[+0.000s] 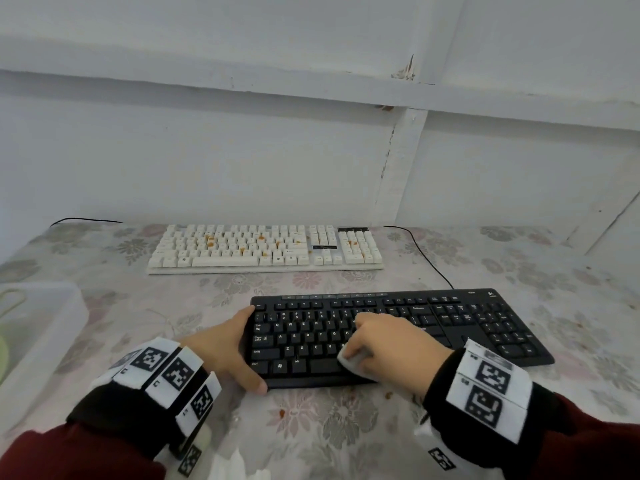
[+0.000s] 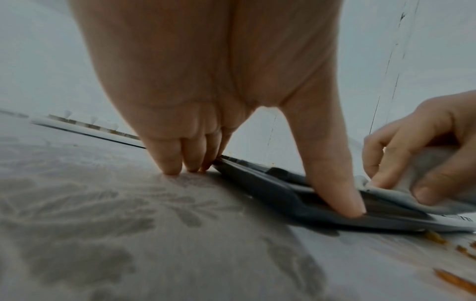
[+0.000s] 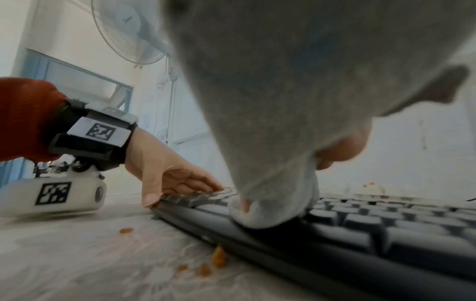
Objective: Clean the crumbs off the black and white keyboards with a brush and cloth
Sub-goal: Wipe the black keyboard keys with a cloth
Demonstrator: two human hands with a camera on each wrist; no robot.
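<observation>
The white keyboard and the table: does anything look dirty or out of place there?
Yes. Orange crumbs lie scattered over the white keyboard, and a few more crumbs lie on the tablecloth by the black keyboard's near edge.

We are looking at what seems to be a plain room in a home, set up as a makeshift desk. We are seeing a table under a floral cloth (image 1: 329, 427), pushed against a whitewashed wall (image 1: 207, 161) with cracked, chipped paint. A fan (image 3: 126, 30) is hanging high on the wall beside a blue-framed window (image 3: 77, 79). Two keyboards are lying on the cloth, a white one (image 1: 266, 249) and a black one (image 1: 450, 327), and a clear plastic box (image 1: 38, 327) is sitting at the table's left edge.
</observation>
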